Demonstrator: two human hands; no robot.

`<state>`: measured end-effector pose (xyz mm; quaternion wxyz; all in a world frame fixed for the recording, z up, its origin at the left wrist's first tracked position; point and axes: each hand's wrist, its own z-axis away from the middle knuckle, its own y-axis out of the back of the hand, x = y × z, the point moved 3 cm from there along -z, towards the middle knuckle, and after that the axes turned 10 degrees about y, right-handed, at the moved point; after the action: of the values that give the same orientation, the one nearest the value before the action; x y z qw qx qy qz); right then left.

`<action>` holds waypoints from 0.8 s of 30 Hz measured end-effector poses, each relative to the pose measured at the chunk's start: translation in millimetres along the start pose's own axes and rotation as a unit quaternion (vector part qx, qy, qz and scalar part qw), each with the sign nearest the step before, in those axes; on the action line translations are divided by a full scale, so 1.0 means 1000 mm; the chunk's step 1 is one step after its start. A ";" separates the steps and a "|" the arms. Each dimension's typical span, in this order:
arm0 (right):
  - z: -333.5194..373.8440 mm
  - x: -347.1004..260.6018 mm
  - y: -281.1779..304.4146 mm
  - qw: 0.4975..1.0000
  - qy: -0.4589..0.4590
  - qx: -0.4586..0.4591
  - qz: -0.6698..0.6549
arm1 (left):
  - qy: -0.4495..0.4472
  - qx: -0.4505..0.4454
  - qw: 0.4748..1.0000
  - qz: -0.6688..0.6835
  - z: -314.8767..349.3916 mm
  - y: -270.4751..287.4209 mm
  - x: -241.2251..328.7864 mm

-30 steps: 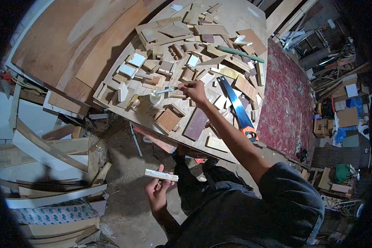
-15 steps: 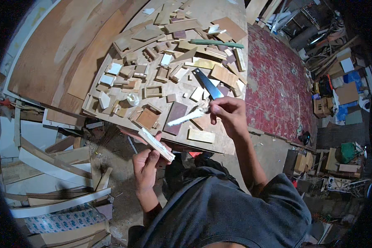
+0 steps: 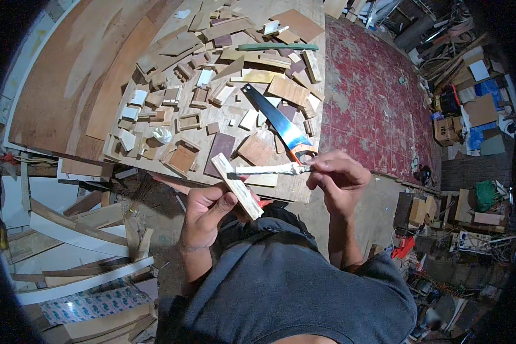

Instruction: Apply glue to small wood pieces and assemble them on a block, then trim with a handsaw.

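My left hand (image 3: pixel 203 215) is closed around a short, pale strip of wood (image 3: pixel 242 192), held tilted just off the near edge of the workbench. Pinched in the fingers of my right hand (image 3: pixel 343 176) is a thin stick (image 3: pixel 272 169) coated in white paste. The stick's far end meets the side of the wood strip; whether it touches I cannot tell. Beyond my right hand a handsaw (image 3: pixel 276 119) with an orange-and-black handle lies on the bench. A small round container with white stuff (image 3: pixel 161 135) stands among the wood pieces at the left.
Wood offcuts and small open wooden boxes (image 3: pixel 180 159) cover much of the workbench (image 3: pixel 117 150). A green strip (image 3: pixel 278 47) lies toward the back. Large plywood sheets (image 3: pixel 57 80) are at the left, with stacked boards (image 3: pixel 77 229) below. Red worn flooring (image 3: pixel 372 103) extends to the right.
The stick has swung left and levelled, its coated end now at the wood strip. My left hand has turned the strip. My right hand has moved right and down, uncovering the saw's handle.
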<state>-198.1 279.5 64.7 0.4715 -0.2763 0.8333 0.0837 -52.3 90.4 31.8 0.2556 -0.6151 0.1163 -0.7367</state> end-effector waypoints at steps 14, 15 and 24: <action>0.002 -0.020 0.046 0.979 0.161 -0.076 0.104 | 0.033 -0.075 0.997 0.002 -0.013 -0.042 -0.004; 0.001 -0.020 0.050 0.979 0.160 -0.076 0.104 | 0.052 -0.090 0.995 0.007 -0.014 -0.042 -0.005; 0.002 -0.022 0.068 0.980 0.155 -0.104 0.068 | 0.046 -0.098 0.994 0.014 -0.021 -0.053 -0.008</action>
<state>-224.9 345.5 74.0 0.2985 -0.2760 0.8998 0.1583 -84.2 136.7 46.0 0.1987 -0.6007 0.2077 -0.7460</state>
